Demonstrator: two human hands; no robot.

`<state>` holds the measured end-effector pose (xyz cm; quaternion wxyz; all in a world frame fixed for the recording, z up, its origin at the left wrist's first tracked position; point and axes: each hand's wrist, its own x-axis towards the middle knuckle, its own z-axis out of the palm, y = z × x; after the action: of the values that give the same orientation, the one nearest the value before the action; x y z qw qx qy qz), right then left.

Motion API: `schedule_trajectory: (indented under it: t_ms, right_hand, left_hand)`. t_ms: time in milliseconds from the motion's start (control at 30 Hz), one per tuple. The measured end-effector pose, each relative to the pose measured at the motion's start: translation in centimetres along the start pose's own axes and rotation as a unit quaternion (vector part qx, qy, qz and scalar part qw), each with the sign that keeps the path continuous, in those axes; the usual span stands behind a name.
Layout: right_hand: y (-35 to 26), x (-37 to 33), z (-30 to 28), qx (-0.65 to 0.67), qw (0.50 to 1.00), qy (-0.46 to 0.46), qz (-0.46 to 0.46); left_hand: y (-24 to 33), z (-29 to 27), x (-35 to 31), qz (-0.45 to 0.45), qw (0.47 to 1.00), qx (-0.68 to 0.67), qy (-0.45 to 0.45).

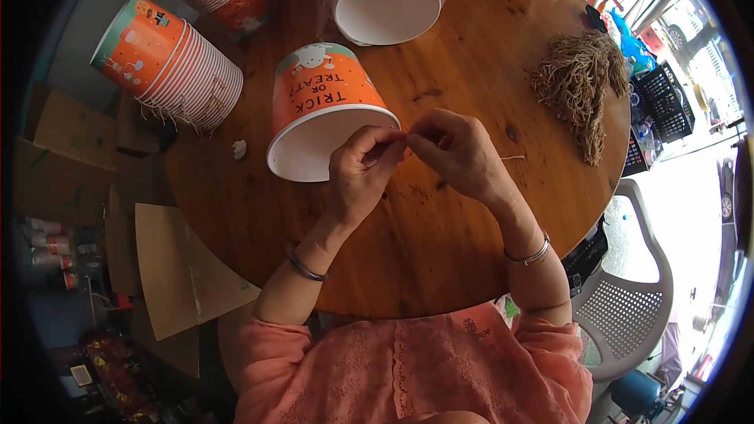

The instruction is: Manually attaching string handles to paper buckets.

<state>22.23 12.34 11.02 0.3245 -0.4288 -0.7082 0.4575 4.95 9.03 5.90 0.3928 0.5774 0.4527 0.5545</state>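
Note:
My left hand [363, 166] and my right hand [455, 153] meet fingertip to fingertip over the table, both closed in a pinch. What lies between the fingertips is too small to make out. Just behind them an orange and green paper bucket [322, 82] with a printed cartoon figure rests on its side, its white mouth toward me. My left fingers overlap the lower right of its rim; whether they touch it I cannot tell. A short strand of tan twine [513, 158] shows beside my right wrist, its other end hidden behind the hand.
A nested stack of orange buckets [169, 63] leans at the left, and white buckets in clear plastic [389, 4] lie at the back. A bundle of tan twine [581, 82] lies on the round wooden table [440, 267] at right. A plastic chair [628, 298] stands near the right edge.

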Motion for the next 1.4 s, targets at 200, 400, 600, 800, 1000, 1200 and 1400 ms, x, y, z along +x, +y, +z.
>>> schedule_trajectory:
  t_ms: [200, 400, 600, 800, 1000, 1200, 1400]
  right_hand:
    - [0.4, -0.1, 0.3, -0.017, 0.999, 0.010, -0.030]
    - [1.3, 0.0, 1.3, -0.095, 0.988, 0.048, -0.108]
    - [1.2, 0.5, 1.2, -0.012, 0.998, 0.002, -0.067]
    - [2.0, 0.9, 0.7, 0.066, 0.997, 0.012, -0.050]
    - [1.4, 0.2, 1.4, -0.047, 0.987, 0.047, -0.145]
    - [2.0, 0.0, 1.6, -0.216, 0.936, 0.103, -0.259]
    - [2.1, 0.3, 1.2, -0.161, 0.965, 0.104, -0.176]
  left_hand:
    - [-0.3, -0.8, 0.3, -0.015, 1.000, 0.001, -0.008]
    - [0.3, -1.0, 0.4, -0.161, 0.969, -0.182, -0.053]
    - [0.3, -2.5, 1.1, -0.287, 0.870, -0.382, -0.120]
    - [-0.7, -2.0, 1.4, -0.302, 0.843, -0.433, -0.102]
    - [-0.9, -1.6, 1.0, -0.301, 0.838, -0.445, -0.092]
    - [-0.9, -1.7, 0.7, -0.258, 0.889, -0.370, -0.075]
    - [-0.7, -1.2, 0.8, -0.182, 0.953, -0.236, -0.043]
